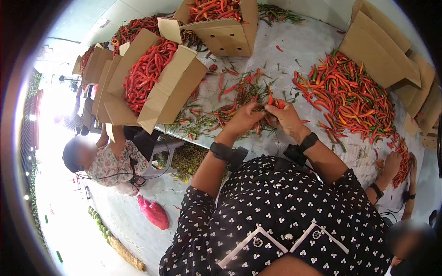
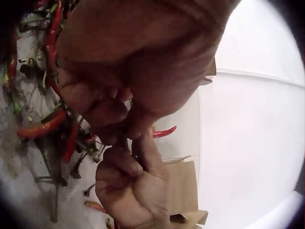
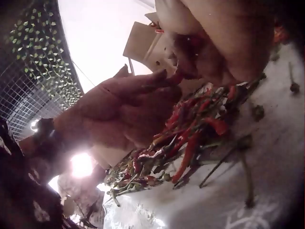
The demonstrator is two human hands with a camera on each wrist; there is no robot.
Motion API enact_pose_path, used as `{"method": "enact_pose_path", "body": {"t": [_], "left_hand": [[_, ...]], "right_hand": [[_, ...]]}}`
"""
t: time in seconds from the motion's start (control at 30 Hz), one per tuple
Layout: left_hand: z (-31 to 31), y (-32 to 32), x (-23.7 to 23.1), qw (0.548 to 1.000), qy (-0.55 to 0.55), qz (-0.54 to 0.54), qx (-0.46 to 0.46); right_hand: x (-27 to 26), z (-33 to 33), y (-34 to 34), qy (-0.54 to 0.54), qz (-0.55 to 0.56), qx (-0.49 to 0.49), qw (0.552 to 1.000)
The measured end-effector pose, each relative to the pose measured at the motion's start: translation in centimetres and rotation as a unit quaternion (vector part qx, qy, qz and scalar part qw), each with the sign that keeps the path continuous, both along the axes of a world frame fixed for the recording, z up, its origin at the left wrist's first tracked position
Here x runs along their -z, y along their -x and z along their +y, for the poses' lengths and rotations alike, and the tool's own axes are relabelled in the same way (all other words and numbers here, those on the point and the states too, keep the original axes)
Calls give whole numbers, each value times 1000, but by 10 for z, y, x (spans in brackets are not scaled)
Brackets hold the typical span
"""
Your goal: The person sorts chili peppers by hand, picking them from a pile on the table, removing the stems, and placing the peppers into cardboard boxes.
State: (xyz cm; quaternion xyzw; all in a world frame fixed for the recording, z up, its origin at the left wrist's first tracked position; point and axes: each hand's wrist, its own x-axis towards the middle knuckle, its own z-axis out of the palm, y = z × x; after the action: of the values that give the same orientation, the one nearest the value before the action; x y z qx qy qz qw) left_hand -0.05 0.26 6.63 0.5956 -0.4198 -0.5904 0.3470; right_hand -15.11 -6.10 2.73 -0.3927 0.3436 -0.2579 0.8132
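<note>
Left hand (image 1: 242, 121): fingertips pinching, we think, one end of a red chilli (image 1: 270, 98). Right hand (image 1: 291, 120): fingers curled round the same chilli, between both hands, above strewn chillies and stalks (image 1: 239, 100). Step, we judge: destalking; next, we need a short pull.

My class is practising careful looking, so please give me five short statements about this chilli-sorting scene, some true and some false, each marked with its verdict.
1. The right hand has a red chilli at its fingers. True.
2. The left hand wears a thick glove. False: the left hand is bare, with a dark strap at the wrist.
3. In the head view, a loose chilli pile lies to the right of both hands. True.
4. The patterned shirt is mainly white. False: it is black with small white motifs.
5. An open cardboard box to the left holds red chillies. True.
</note>
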Motion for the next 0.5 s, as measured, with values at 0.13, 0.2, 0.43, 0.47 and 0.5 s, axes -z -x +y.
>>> {"method": "enact_pose_path", "body": {"t": [0.13, 0.2, 0.43, 0.47, 0.5], "left_hand": [[4, 4, -6, 994, -55, -95, -4], [1, 4, 1, 989, -23, -145, 9], [2, 3, 5, 985, 92, -140, 44], [3, 2, 5, 985, 92, -140, 45], [3, 1, 6, 983, 117, -137, 45]], "right_hand": [[-3, -2, 3, 61, 41, 46, 996], [-3, -1, 2, 67, 44, 48, 996], [-8, -3, 4, -56, 9, 65, 996], [-6, -3, 5, -96, -15, 62, 993], [-6, -3, 5, -96, -15, 62, 993]]}}
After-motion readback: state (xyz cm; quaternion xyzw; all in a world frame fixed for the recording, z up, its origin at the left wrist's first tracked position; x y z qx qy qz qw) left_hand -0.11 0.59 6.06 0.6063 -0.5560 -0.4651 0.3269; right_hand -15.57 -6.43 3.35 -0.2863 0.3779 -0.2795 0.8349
